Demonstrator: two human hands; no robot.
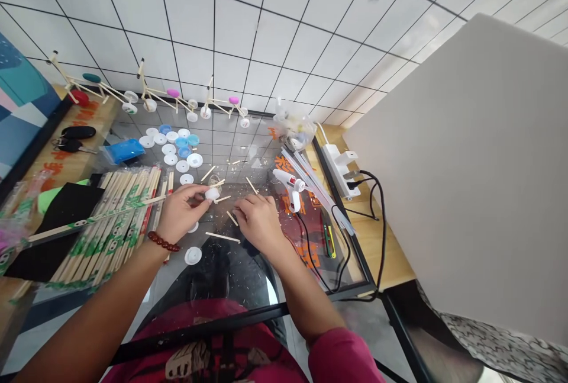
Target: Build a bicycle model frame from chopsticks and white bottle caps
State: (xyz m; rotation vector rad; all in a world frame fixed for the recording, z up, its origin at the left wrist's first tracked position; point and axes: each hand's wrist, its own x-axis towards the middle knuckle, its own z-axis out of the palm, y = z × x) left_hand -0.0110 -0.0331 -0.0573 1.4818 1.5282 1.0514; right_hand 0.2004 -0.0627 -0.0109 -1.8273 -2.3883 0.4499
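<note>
My left hand (183, 208), a beaded bracelet at its wrist, pinches a white bottle cap (212, 194) between thumb and fingertips above the glass tabletop (231, 270). A short wooden stick (217, 184) shows at the cap's far side; whether it is joined to the cap I cannot tell. Low over the glass to the right, my right hand (258, 220) has its fingers curled together and pointing down; whatever they hold is hidden. Close to those fingers lie a short stick piece (232, 218) and a longer stick (222, 237). Another white cap (193, 256) lies nearer me.
Loose white and blue caps (181, 142) lie farther left, beyond wrapped chopsticks (118, 217). A white glue gun (290, 187), glue sticks (319, 190) and a utility knife (329, 241) are right, near a power strip (341, 171). Small stick-and-cap models (222, 105) line the back wall.
</note>
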